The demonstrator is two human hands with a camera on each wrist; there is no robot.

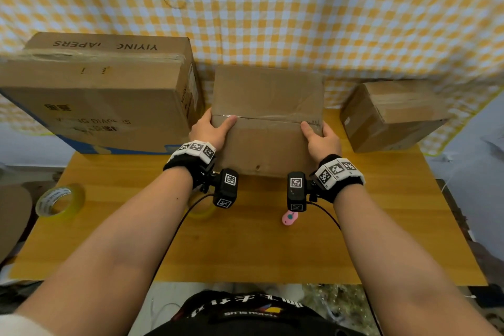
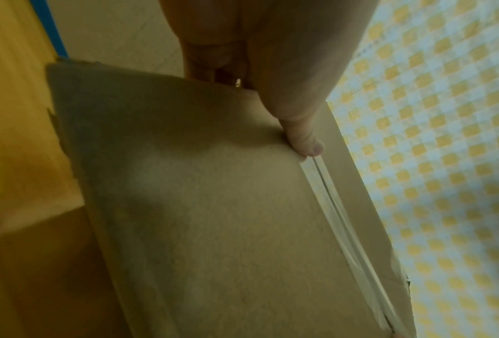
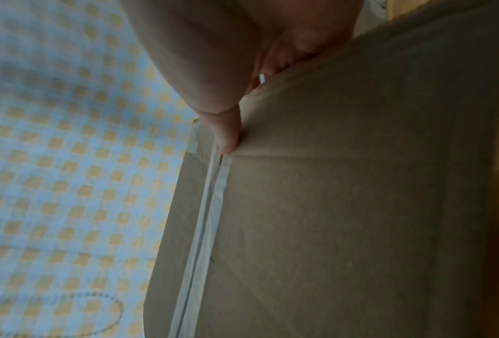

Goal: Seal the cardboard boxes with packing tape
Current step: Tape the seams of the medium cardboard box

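Observation:
A plain cardboard box point(image 1: 268, 95) stands at the middle back of the wooden table point(image 1: 245, 248), with clear tape along its top seam point(image 1: 270, 117). My left hand point(image 1: 210, 128) grips its left side, thumb lying on the seam's left end. My right hand point(image 1: 320, 139) grips the right side, thumb at the seam's right end. The left wrist view shows the box top point(image 2: 213, 217) with the taped seam running away from the thumb. In the right wrist view the box top point(image 3: 358, 205) and the same taped seam appear. The fingers behind the box sides are mostly hidden.
A large printed carton point(image 1: 95, 95) stands close on the left, a smaller taped box point(image 1: 392, 114) on the right. One yellowish tape roll point(image 1: 58, 200) lies at the table's left edge, another point(image 1: 201, 209) under my left wrist. A pink cutter point(image 1: 289, 218) lies near my right wrist.

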